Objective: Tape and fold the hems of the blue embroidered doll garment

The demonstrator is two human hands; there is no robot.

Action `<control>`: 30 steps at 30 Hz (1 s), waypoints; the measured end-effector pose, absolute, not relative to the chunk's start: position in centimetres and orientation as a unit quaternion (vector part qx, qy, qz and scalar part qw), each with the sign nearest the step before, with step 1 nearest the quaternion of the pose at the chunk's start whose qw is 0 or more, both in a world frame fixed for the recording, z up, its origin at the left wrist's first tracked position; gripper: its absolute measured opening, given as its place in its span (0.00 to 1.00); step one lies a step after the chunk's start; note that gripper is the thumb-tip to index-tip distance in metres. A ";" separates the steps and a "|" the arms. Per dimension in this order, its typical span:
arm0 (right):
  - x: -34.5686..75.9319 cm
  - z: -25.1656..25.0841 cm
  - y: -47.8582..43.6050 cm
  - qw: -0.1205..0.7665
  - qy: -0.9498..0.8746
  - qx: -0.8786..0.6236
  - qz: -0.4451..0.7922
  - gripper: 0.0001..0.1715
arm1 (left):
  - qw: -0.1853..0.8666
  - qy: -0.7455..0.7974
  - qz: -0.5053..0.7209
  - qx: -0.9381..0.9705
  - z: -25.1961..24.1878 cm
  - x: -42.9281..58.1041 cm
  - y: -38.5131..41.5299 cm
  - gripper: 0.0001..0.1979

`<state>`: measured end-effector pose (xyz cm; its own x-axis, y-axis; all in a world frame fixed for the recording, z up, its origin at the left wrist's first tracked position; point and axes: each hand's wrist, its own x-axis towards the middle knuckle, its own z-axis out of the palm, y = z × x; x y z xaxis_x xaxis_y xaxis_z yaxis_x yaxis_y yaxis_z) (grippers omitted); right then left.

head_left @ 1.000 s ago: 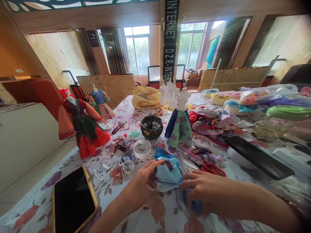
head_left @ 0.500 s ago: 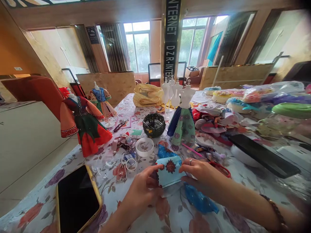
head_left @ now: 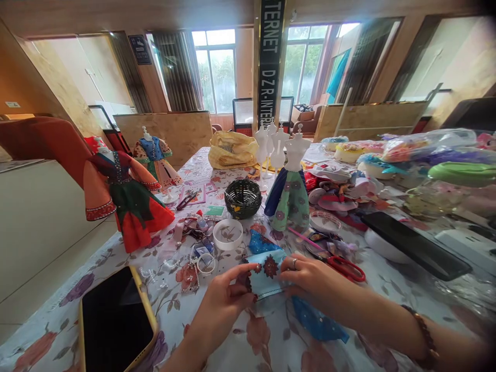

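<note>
A light-blue piece of fabric (head_left: pixel 265 287) with dark red flower motifs and a stitched lower edge lies between my hands. My left hand (head_left: pixel 227 297) pinches its left edge, the index finger resting on a small red motif. At the right edge my right hand (head_left: pixel 310 276), with a ring on one finger, grips the cloth with bent fingers. Shiny blue fabric (head_left: pixel 320 320) lies under my right wrist, and more blue fabric (head_left: pixel 260 242) shows behind the light-blue piece. Red-handled scissors (head_left: pixel 346 268) lie beyond my right hand.
A yellow-cased phone (head_left: pixel 118 318) lies at the left front. A white tape roll (head_left: pixel 228 235), a dark woven basket (head_left: pixel 243 200) and a skirted mannequin (head_left: pixel 289 199) stand ahead. Dressed dolls (head_left: pixel 127 194) are at left; a black phone (head_left: pixel 414 245) rests at right.
My right hand has shifted slightly left along the light-blue fabric, covering more of its right edge. My left hand keeps its hold. The view has turned a little.
</note>
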<state>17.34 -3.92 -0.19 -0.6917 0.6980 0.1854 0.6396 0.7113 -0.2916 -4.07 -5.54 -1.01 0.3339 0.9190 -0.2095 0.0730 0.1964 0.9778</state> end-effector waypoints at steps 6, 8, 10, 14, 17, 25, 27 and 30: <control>17.8 -1.0 -4.1 0.154 -0.913 -0.367 0.092 0.12 | 0.634 0.451 0.344 0.526 -1.5 -4.2 -5.5 0.24; 18.0 -1.1 -4.1 0.161 -0.915 -0.359 0.089 0.12 | 0.632 0.452 0.343 0.528 -1.4 -4.2 -5.5 0.22; 18.1 -1.0 -4.2 0.167 -0.919 -0.346 0.086 0.12 | 0.633 0.448 0.350 0.525 -1.2 -4.1 -5.5 0.21; 18.3 -0.8 -4.4 0.172 -0.926 -0.327 0.075 0.13 | 0.636 0.452 0.352 0.517 -0.9 -3.9 -5.6 0.21; 18.4 -1.1 -4.4 0.171 -0.927 -0.327 0.075 0.12 | 0.627 0.461 0.343 0.527 -0.7 -3.8 -5.6 0.20; 18.8 -1.4 -4.1 0.148 -0.919 -0.352 0.094 0.11 | 0.618 0.491 0.334 0.514 -1.3 -3.5 -6.2 0.17; 18.9 -1.5 -4.0 0.142 -0.919 -0.353 0.100 0.12 | 0.613 0.511 0.335 0.500 -1.5 -3.4 -6.3 0.17; 19.0 -2.0 -3.8 0.155 -0.920 -0.344 0.108 0.12 | 0.603 0.532 0.333 0.492 -1.6 -3.5 -6.4 0.16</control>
